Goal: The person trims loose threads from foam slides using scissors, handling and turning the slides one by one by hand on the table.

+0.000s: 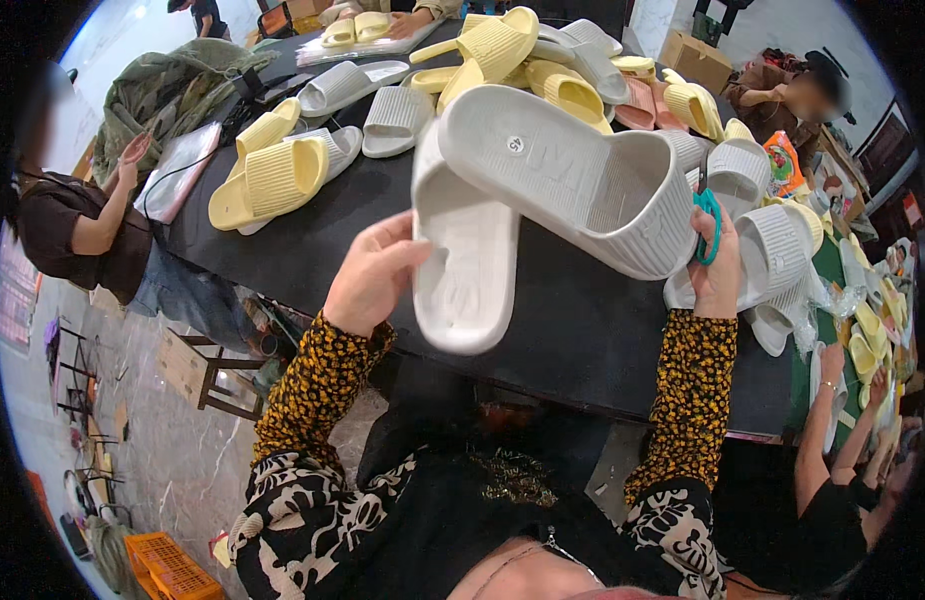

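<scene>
My left hand (374, 272) pinches the edge of a pale grey slide slipper (466, 275) between thumb and fingers, toe end down, above the black table. A second grey slide slipper (557, 165) crosses over its upper part, with its footbed facing me and a small round sticker near the heel. My right hand (719, 270) closes on the strap end of this second slipper. It also holds scissors (709, 230) with teal handles, blades pointing up. Behind the right hand, more grey slippers (772, 250) lie on the table.
Yellow slippers (267, 185) and grey ones lie at the left of the black table (382, 190). A mixed heap of yellow, grey and pink slippers (637, 100) lies at the back. Other people sit around, one (92, 200) at the left. An orange crate (172, 565) stands on the floor.
</scene>
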